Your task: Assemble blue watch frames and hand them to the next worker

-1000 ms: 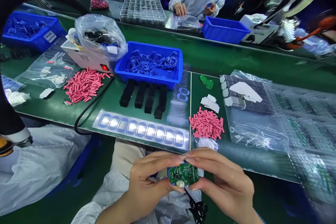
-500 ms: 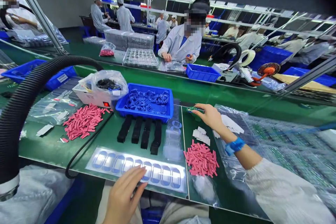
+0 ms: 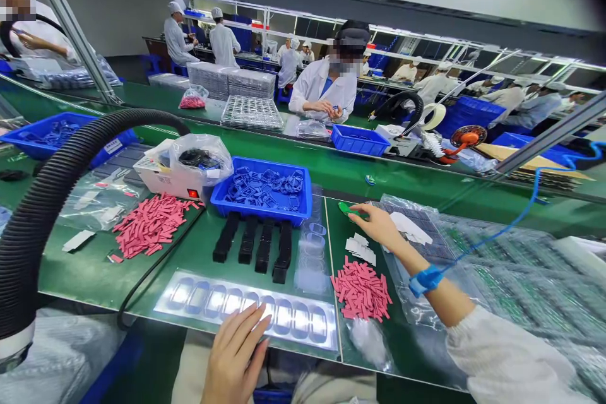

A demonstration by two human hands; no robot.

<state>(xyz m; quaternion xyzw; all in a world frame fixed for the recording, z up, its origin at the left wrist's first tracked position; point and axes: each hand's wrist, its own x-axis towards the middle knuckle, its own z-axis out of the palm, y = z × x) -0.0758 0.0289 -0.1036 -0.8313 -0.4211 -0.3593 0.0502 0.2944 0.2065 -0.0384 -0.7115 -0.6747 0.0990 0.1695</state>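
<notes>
My right hand [image 3: 372,222] pinches a small green circuit board [image 3: 348,208] above the back of the mat, its plain bright green face showing. Fingers stretched out, my left hand [image 3: 238,347] rests over the front edge of a clear sheet [image 3: 163,302] with a row of rounded film pieces; it holds nothing. Just below my right hand lie white strips [image 3: 360,248] and a heap of pink strips [image 3: 362,290]. Left of these is a stack of clear oval films [image 3: 312,271]. Several black stacks [image 3: 262,249] stand behind the sheet.
A blue bin [image 3: 260,213] holds blue frames. Another pink heap [image 3: 151,224] lies left, near a black hose [image 3: 71,170]. Bagged circuit boards [image 3: 516,290] cover the right side. A blue cord [image 3: 504,237] runs from my wristband. A co-worker [image 3: 326,85] sits opposite.
The board in my right hand has turned from its component side to a plain green face. My left hand has shifted slightly right. The view has tilted a little.
</notes>
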